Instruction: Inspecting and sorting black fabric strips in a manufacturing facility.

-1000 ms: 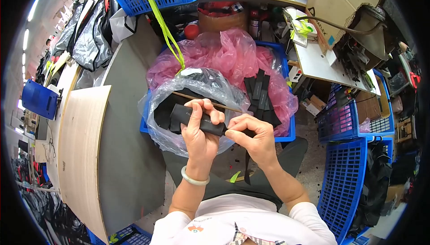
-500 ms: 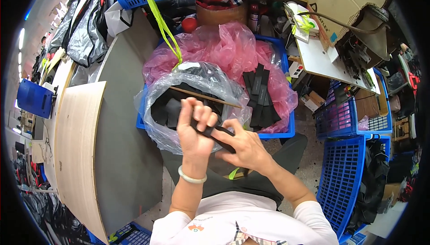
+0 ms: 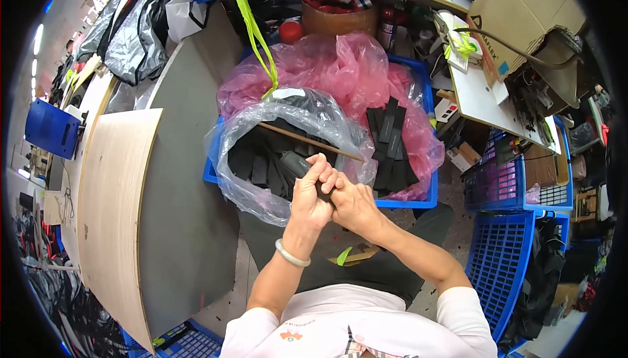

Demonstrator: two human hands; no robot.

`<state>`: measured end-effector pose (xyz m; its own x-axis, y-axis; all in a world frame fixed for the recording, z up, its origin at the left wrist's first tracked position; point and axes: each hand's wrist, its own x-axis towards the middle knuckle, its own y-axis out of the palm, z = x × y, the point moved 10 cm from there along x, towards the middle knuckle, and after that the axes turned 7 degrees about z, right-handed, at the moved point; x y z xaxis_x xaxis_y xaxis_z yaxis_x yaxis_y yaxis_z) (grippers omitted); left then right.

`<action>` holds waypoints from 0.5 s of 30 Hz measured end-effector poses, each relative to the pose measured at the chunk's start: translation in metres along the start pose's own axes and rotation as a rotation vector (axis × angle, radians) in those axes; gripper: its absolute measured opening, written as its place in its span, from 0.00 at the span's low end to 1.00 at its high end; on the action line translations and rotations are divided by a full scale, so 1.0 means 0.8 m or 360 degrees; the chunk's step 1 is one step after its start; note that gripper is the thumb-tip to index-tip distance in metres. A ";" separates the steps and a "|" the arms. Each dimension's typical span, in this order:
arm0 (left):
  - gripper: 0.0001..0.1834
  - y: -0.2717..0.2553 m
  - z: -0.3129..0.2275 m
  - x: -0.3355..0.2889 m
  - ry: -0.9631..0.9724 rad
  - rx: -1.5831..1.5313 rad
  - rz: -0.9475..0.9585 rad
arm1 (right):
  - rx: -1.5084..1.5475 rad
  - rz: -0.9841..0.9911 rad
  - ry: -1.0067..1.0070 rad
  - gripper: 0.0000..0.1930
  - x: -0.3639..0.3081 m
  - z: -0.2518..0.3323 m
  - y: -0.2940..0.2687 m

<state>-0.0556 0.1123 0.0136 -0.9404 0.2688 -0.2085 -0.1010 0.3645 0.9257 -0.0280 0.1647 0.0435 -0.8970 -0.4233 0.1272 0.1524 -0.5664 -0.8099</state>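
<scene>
My left hand and my right hand meet low over the near edge of a clear plastic bag. Between them they grip a black strip, whose broad flat end sticks out up and to the left; the rest is hidden in my fingers. Inside the bag lie several similar black pieces. A thin brown stick slants across the bag's mouth. More black strips lie stacked to the right on pink plastic sheeting.
A blue crate holds the bag and sheeting. A yellow-green ribbon hangs from above. At left stands a grey panel beside a wooden board. Blue baskets stand at right, under a cluttered white table.
Both hands have come together and moved slightly right. The black strip, earlier stretched between the hands, now shows a broad end above my left fingers. The whole view has shifted a little.
</scene>
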 end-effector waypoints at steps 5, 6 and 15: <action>0.04 0.015 -0.051 0.006 0.0175 0.0067 0.0237 | 0.0152 -0.0020 -0.0042 0.20 -0.023 0.034 -0.028; 0.03 0.019 -0.044 0.002 0.0190 0.0443 0.0187 | 0.0164 0.0015 -0.0032 0.21 -0.023 0.025 -0.018; 0.07 0.045 -0.048 -0.024 0.0432 0.1162 0.0262 | 0.0249 -0.0537 -0.0410 0.20 -0.064 0.022 -0.084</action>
<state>-0.0536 0.0858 0.0635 -0.9805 0.1774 0.0840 0.1959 0.8564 0.4778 0.0152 0.2120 0.1013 -0.7776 -0.3479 0.5238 -0.0521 -0.7945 -0.6051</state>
